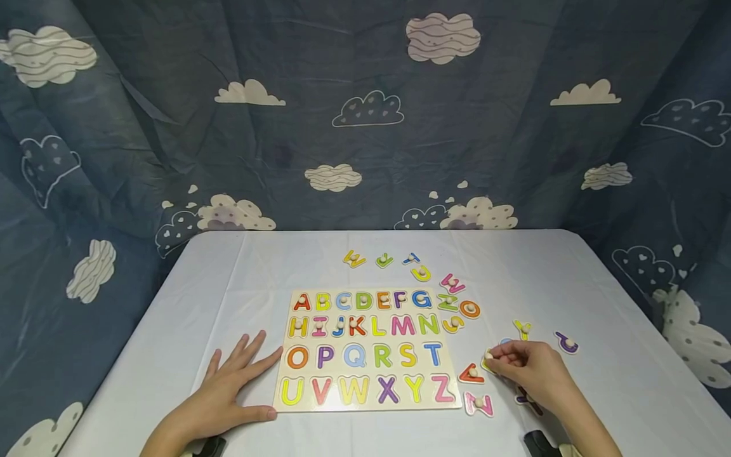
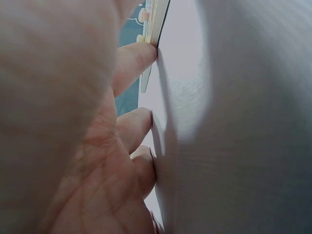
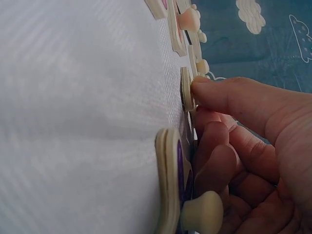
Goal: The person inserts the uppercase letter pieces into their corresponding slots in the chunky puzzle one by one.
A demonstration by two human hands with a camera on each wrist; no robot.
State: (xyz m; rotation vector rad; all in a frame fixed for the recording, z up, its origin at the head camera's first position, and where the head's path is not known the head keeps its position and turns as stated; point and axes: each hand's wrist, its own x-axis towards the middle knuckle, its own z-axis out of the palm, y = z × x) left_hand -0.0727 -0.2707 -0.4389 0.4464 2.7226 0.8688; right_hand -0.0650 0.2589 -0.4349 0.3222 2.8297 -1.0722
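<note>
The left hand (image 1: 225, 393), fingers spread, touches the puzzle board (image 1: 338, 357) at its left edge; the right hand (image 1: 533, 368) pinches a small piece (image 1: 486, 362) right of it; loose letters (image 1: 421, 274) lie beyond, before a cloud-patterned curtain (image 1: 365, 63)

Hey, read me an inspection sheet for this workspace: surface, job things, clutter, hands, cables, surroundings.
Surface: white cloth-covered table, faint crease lines.
Job things: cream rectangular alphabet board, knobs showing on A to K, none on L to Z.
Clutter: multicoloured knobbed letter pieces lie loose beyond and right of the board.
Left hand: fingers spread, touching the board's left side.
Right hand: fingers pinch a small yellowish wooden letter piece; which letter, I can't tell.
Cables: nothing seen.
Surroundings: dark blue-grey fabric backdrop with pale clouds.
</note>
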